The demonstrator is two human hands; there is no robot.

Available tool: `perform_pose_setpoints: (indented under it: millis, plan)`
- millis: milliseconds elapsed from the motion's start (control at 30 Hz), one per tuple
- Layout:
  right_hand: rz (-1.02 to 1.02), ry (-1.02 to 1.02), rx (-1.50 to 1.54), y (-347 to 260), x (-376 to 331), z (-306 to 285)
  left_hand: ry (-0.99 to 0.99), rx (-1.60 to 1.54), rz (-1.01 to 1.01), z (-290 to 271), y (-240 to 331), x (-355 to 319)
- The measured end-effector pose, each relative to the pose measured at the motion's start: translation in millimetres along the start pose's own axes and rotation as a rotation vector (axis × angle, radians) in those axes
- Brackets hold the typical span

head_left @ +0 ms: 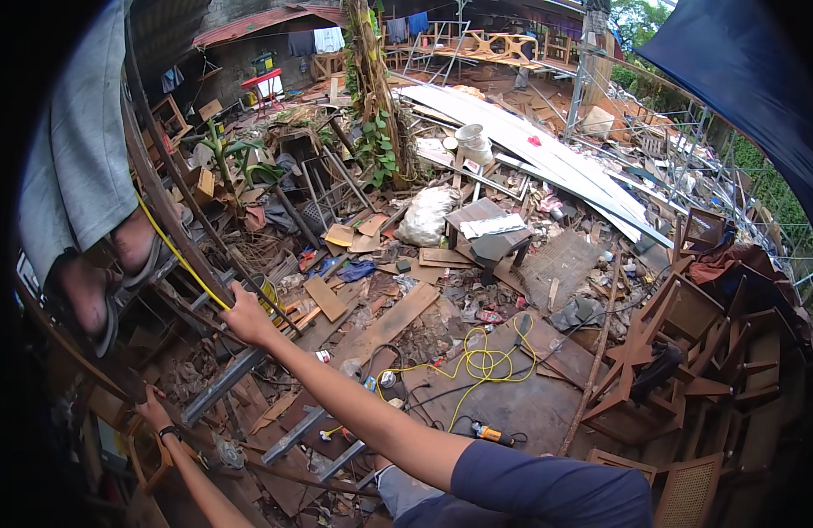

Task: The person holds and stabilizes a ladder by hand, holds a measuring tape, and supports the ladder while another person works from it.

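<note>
A grey metal ladder (239, 387) slants down over the cluttered yard, a yellow cord (182, 260) running alongside.

White sack (426, 216) beside a small table (488, 231) (yellow cord (478, 361) coiled nearer), chairs (688, 343) stacked right

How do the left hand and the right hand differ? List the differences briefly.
The right hand is higher up, closed on a curved dark rail beside a yellow cord. The left hand is lower, closed on a wooden bar. The left hand has a dark wristband, while the right wrist is bare. Both are bare hands, gripping.
</note>
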State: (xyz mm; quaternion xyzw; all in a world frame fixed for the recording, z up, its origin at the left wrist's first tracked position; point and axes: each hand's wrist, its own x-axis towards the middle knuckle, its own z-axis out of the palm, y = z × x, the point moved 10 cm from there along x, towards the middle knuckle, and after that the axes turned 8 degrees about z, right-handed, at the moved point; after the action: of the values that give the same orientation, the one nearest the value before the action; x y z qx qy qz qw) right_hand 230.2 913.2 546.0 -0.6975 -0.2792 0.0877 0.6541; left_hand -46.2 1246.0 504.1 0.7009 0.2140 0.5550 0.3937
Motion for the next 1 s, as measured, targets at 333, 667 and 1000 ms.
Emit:
perform_pose_setpoints:
  millis: [333,667,1000]
  plan:
    - [0.028,-0.049,-0.026,5.5,3.1,7.8,0.004,0.036,-0.034,-1.0,9.0,-6.7]
    - [0.020,-0.037,-0.018,7.7,4.4,8.3,-0.025,0.033,0.024,-2.3,5.1,-0.5]
    - [0.005,-0.009,-0.001,4.4,2.7,2.3,-0.024,0.013,0.004,-2.2,-3.9,1.5]
